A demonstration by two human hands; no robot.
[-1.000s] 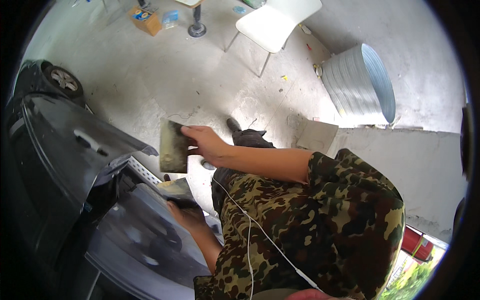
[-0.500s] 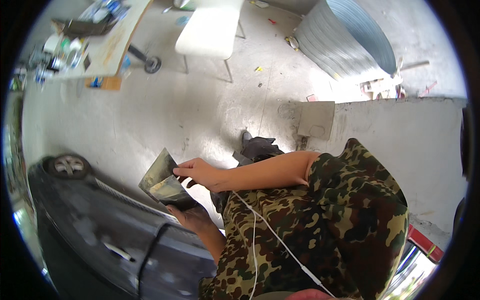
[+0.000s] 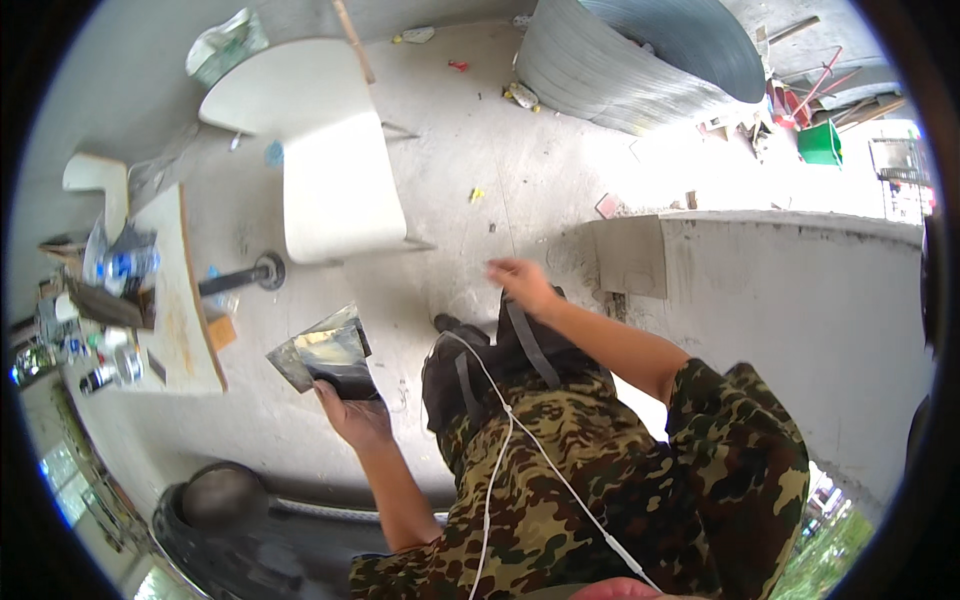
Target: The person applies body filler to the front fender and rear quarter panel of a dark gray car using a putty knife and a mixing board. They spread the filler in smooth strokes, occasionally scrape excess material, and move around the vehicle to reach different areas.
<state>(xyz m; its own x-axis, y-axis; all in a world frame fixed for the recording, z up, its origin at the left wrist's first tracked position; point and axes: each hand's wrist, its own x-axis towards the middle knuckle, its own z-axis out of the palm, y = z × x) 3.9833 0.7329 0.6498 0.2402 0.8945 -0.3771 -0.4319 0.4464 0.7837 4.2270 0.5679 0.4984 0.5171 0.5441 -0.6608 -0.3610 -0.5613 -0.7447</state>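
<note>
The left hand's [image 3: 355, 415] grip is closed on a folded sheet of sandpaper [image 3: 322, 352], fingers wrapped round its lower edge, so the grey-green sheet stands up tilted above the concrete floor [image 3: 480, 150], just in front of the person's knees. The right hand [image 3: 520, 282] holds nothing: its grip is open, fingers loosely spread and blurred, in the air above the floor near the corner of a low concrete wall [image 3: 780, 290]. The two hands are well apart, with the person's dark trousers [image 3: 470, 370] between and below them.

At the lower left lies a dark car body part [image 3: 250, 530], curved and glossy, below the left forearm and not touched by either hand.

To the far left a wooden desk [image 3: 185, 300] carries a clutter of containers: a clear plastic bottle [image 3: 125, 265], spray cans [image 3: 105, 375] and other small items, too small to tell what they hold. A white chair [image 3: 330, 170] stands on the floor beyond the sandpaper. At the top right a big roll of corrugated metal sheet [image 3: 640, 60] lies on its side, and further right a green crate [image 3: 820, 142] sits among loose tools; its contents cannot be made out.
</note>
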